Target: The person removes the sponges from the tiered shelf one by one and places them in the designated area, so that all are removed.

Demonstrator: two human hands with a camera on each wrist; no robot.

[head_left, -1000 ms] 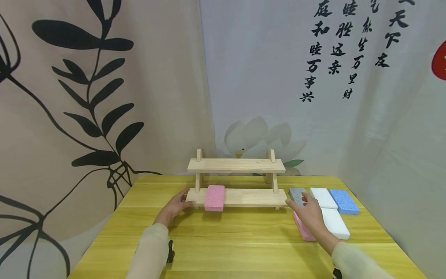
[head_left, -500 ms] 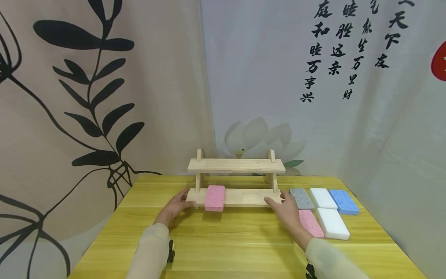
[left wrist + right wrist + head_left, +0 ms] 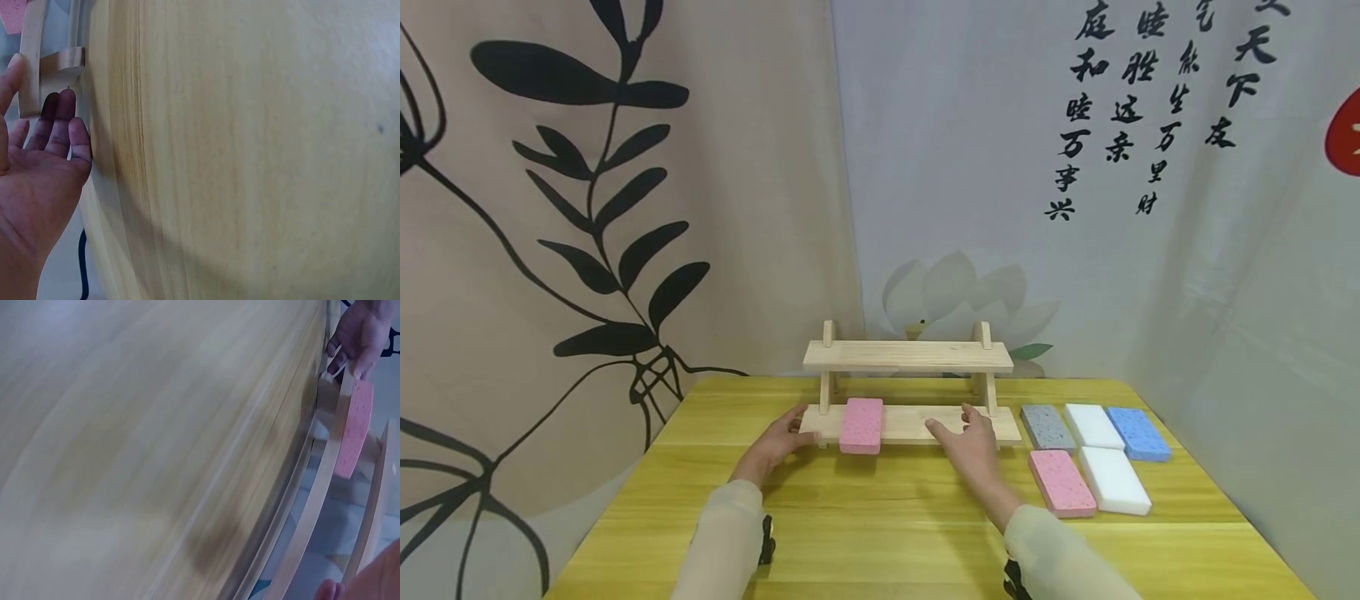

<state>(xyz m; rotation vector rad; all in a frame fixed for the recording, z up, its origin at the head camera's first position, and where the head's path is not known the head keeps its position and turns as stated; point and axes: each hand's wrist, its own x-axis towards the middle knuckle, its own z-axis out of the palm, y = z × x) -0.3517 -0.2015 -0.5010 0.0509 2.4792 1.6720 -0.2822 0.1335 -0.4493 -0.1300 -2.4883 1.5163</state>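
A two-tier wooden rack (image 3: 910, 357) stands at the back of the table. On its lower shelf, left of the middle, lies a pink sponge (image 3: 861, 426), also visible in the right wrist view. My left hand (image 3: 777, 442) holds the left end of that shelf, its thumb along the front edge and its fingers round the end. In the left wrist view, the fingers of the left hand (image 3: 44, 169) curve beside the shelf end. My right hand (image 3: 970, 450) is over the right part of the lower shelf, thumb and fingers spread apart, nothing between them.
Right of the rack lie a grey sponge (image 3: 1047, 427), a second pink sponge (image 3: 1063, 483), two white sponges (image 3: 1094, 426) and a blue sponge (image 3: 1138, 434), side by side on the wooden table (image 3: 850, 533). A printed curtain (image 3: 760, 208) hangs behind the table.
My right hand has moved left, from over the grey and pink sponges to the lower shelf, uncovering those sponges. The left hand, the rack and the sponge on it stay in place.
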